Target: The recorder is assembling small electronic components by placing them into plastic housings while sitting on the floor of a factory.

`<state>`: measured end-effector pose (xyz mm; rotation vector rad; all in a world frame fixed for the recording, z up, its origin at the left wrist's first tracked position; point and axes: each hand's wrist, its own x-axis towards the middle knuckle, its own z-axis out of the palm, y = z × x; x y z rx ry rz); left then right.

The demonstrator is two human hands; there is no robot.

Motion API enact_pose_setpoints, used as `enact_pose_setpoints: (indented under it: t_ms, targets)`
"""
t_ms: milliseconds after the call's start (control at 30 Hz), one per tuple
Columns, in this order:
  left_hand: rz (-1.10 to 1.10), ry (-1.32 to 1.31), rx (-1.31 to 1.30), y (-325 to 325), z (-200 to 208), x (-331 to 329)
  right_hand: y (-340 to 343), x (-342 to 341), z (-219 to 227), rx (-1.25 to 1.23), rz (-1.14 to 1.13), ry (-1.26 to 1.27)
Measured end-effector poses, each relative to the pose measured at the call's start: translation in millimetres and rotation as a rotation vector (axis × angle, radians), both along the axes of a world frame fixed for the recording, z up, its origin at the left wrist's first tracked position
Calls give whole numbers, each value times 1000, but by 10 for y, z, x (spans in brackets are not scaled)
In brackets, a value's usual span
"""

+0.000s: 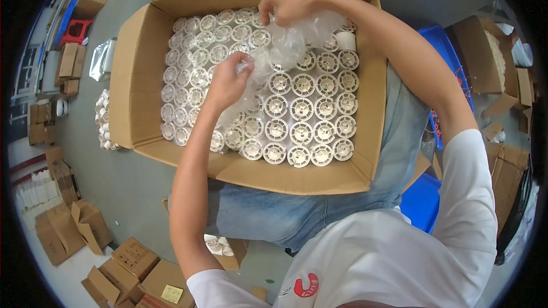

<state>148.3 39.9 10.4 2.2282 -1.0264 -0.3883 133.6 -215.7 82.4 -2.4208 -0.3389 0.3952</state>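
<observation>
An open cardboard box (132, 88) rests on my lap, packed with rows of several white plastic spools (301, 109) standing on end. A clear plastic sheet (288, 45) lies crumpled over the spools in the upper middle and left part of the box. My left hand (227, 82) pinches the sheet's lower edge near the box's centre. At the far rim of the box, my right hand (291, 4) grips the sheet's upper edge and lifts it off the spools. The spools at the right side are uncovered.
A blue plastic crate (451, 57) sits to my right, with open cardboard boxes (485, 51) beyond it. Loose white spools (104, 122) lie stacked on the floor left of the box. Small cardboard cartons (134, 259) stand at the lower left. A red stool (75, 29) is at the far left.
</observation>
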Motion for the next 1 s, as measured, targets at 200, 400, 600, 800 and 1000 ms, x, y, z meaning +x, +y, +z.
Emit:
enact_pose_setpoints:
  t_ms: [200, 400, 600, 800, 1000]
  targets:
    - [243, 50, -246, -251, 444, -82, -339, 74, 23, -84, -235, -170]
    - [116, -25, 1, -293, 54, 130, -165, 180, -563, -252, -206, -185]
    - [-64, -84, 385, -388, -278, 90, -20, 98, -797, -466, -211, -51]
    - [-17, -71, 344, -340, -307, 159, -78, 86, -491, -487, -159, -111]
    - [5, -73, 198, -375, -259, 103, -284, 125, -108, -170, -114, -270]
